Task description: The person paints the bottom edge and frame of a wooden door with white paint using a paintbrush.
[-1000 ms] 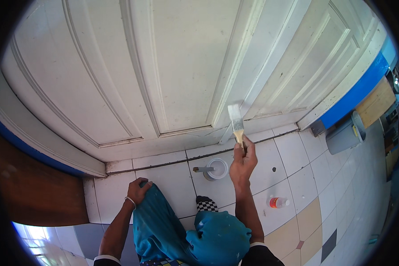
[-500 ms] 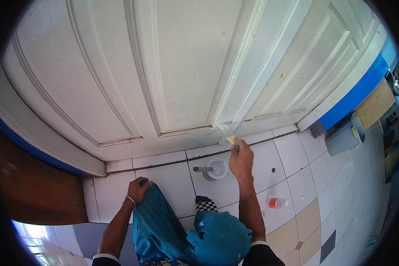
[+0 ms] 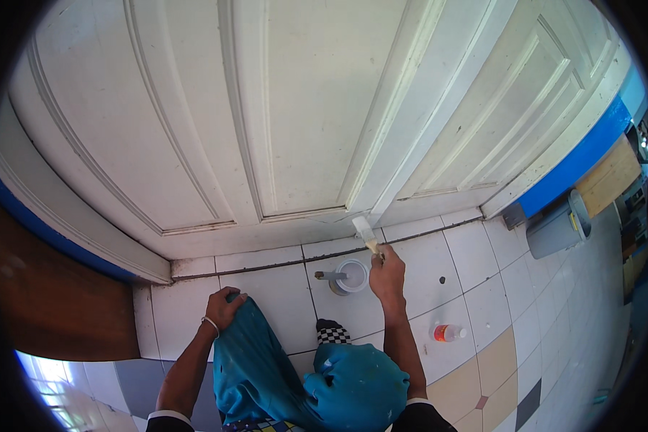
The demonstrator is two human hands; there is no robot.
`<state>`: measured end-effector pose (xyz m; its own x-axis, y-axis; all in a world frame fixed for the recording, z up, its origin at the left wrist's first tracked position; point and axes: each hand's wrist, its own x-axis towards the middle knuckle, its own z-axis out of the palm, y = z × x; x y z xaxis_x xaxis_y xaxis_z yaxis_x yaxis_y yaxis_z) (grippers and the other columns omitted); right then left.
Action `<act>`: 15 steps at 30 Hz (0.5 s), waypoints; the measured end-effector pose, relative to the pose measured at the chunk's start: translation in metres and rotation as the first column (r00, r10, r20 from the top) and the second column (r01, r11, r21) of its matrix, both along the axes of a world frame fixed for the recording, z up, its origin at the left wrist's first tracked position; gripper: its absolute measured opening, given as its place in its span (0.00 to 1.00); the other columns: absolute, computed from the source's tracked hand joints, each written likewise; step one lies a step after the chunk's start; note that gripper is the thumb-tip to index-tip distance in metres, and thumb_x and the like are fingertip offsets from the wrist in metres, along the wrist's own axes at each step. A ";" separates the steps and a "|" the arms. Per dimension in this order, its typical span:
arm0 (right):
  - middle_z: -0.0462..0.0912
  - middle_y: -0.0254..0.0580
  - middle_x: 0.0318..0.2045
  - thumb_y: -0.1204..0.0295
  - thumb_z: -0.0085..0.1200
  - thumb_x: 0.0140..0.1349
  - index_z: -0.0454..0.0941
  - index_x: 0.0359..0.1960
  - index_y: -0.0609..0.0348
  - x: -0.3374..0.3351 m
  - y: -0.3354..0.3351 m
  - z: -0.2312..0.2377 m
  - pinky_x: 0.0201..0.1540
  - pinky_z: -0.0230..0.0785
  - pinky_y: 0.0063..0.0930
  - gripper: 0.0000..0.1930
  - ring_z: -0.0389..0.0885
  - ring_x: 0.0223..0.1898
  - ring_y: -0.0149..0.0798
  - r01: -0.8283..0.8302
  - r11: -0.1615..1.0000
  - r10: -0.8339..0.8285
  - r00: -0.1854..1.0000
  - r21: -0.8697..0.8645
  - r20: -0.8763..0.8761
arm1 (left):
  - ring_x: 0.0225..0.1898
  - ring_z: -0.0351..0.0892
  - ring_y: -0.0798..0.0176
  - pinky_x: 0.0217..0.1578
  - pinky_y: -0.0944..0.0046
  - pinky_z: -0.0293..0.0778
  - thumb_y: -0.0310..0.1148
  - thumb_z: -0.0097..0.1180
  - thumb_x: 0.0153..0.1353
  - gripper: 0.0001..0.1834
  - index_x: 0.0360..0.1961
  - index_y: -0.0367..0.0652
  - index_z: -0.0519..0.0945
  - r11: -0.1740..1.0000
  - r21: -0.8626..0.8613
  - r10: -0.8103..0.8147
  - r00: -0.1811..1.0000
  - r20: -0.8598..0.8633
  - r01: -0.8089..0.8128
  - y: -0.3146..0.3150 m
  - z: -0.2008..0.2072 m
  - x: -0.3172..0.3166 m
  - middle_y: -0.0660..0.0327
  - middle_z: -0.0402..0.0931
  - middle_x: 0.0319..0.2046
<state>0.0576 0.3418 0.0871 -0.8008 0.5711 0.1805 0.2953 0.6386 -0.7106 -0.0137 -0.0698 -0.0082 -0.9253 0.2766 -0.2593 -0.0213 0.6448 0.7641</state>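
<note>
My right hand [image 3: 387, 273] is closed round the handle of a paintbrush [image 3: 365, 232] with white-coated bristles. The bristle end is at the bottom edge of a white panelled door [image 3: 309, 101], close to a vertical strip. On the floor just left of that hand stands a small round tub [image 3: 351, 276] of white paint. Another brush or tool with a dark-tipped handle [image 3: 330, 275] lies across its rim. My left hand [image 3: 225, 308] rests on my bent knee, over the teal trousers [image 3: 255, 360], fingers loosely curled and holding nothing.
A clear bottle [image 3: 450, 333] with a red-orange label lies on the tiled floor at the right. Further right are a grey bin [image 3: 559, 225] and a wooden board [image 3: 608, 176]. A brown wooden panel [image 3: 57, 295] stands at the left. A small dark spot [image 3: 443, 280] lies on a tile.
My right hand has moved slightly down and toward me, bringing the brush lower along the door's bottom edge. My left hand has stayed on the knee.
</note>
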 end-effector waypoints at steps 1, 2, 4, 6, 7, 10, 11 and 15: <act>0.86 0.62 0.42 0.77 0.54 0.68 0.79 0.50 0.69 -0.001 0.001 0.004 0.50 0.75 0.47 0.12 0.85 0.44 0.61 0.009 0.999 -0.009 1.000 -0.043 0.000 | 0.50 0.86 0.43 0.56 0.53 0.78 0.55 0.65 0.60 0.33 0.50 0.33 0.86 1.000 0.005 0.003 1.000 0.010 -0.003 0.000 0.002 -0.001 0.39 0.86 0.45; 0.86 0.62 0.42 0.77 0.54 0.68 0.79 0.50 0.69 -0.002 0.003 0.009 0.50 0.75 0.47 0.12 0.85 0.44 0.61 0.012 0.999 -0.012 1.000 -0.044 0.001 | 0.50 0.86 0.43 0.56 0.53 0.78 0.55 0.65 0.60 0.33 0.50 0.33 0.86 1.000 0.010 0.006 1.000 0.020 -0.006 0.000 0.003 -0.001 0.39 0.86 0.45; 0.86 0.62 0.41 0.75 0.55 0.68 0.81 0.52 0.67 -0.005 0.007 0.019 0.48 0.76 0.42 0.14 0.86 0.41 0.56 -0.007 0.977 0.007 1.000 -0.211 -0.002 | 0.50 0.86 0.43 0.56 0.53 0.78 0.55 0.65 0.60 0.33 0.50 0.33 0.86 1.000 -0.003 0.005 1.000 0.019 -0.005 0.000 0.003 0.000 0.39 0.86 0.45; 0.86 0.55 0.37 0.75 0.55 0.67 0.82 0.52 0.68 -0.008 0.012 0.018 0.45 0.74 0.36 0.14 0.83 0.37 0.46 -0.034 0.975 0.033 0.999 -0.221 -0.011 | 0.50 0.86 0.43 0.57 0.52 0.78 0.55 0.65 0.60 0.33 0.50 0.33 0.86 1.000 -0.014 0.006 1.000 0.015 -0.006 0.001 0.004 -0.001 0.39 0.86 0.45; 0.85 0.48 0.33 0.75 0.56 0.66 0.83 0.51 0.69 -0.007 0.016 0.017 0.42 0.71 0.30 0.14 0.79 0.33 0.36 -0.062 0.971 0.060 0.998 -0.231 -0.015 | 0.50 0.86 0.43 0.57 0.52 0.78 0.55 0.65 0.60 0.33 0.51 0.33 0.86 1.000 -0.012 0.006 1.000 0.015 -0.006 0.001 0.003 0.000 0.39 0.86 0.45; 0.85 0.46 0.34 0.76 0.56 0.66 0.83 0.51 0.69 -0.013 0.034 0.009 0.42 0.71 0.30 0.14 0.78 0.33 0.35 -0.013 0.979 0.008 1.000 -0.205 -0.025 | 0.50 0.86 0.43 0.57 0.53 0.78 0.55 0.65 0.60 0.33 0.51 0.33 0.86 1.000 0.000 0.021 1.000 0.022 -0.021 0.004 0.006 0.000 0.39 0.86 0.45; 0.85 0.46 0.34 0.76 0.56 0.66 0.83 0.51 0.69 -0.013 0.037 0.010 0.42 0.71 0.30 0.14 0.78 0.33 0.35 -0.017 0.978 0.013 1.000 -0.206 -0.024 | 0.50 0.86 0.43 0.57 0.53 0.78 0.55 0.65 0.60 0.33 0.51 0.33 0.86 0.999 0.009 0.035 0.999 0.029 -0.035 0.004 0.008 0.000 0.39 0.86 0.45; 0.84 0.44 0.32 0.74 0.56 0.68 0.83 0.52 0.67 -0.010 0.046 0.009 0.42 0.71 0.30 0.14 0.79 0.34 0.35 0.068 0.966 -0.082 0.996 -0.249 -0.046 | 0.50 0.86 0.43 0.57 0.53 0.78 0.55 0.65 0.60 0.33 0.50 0.33 0.86 1.000 -0.002 0.031 0.999 0.027 -0.031 0.002 0.006 0.000 0.39 0.86 0.45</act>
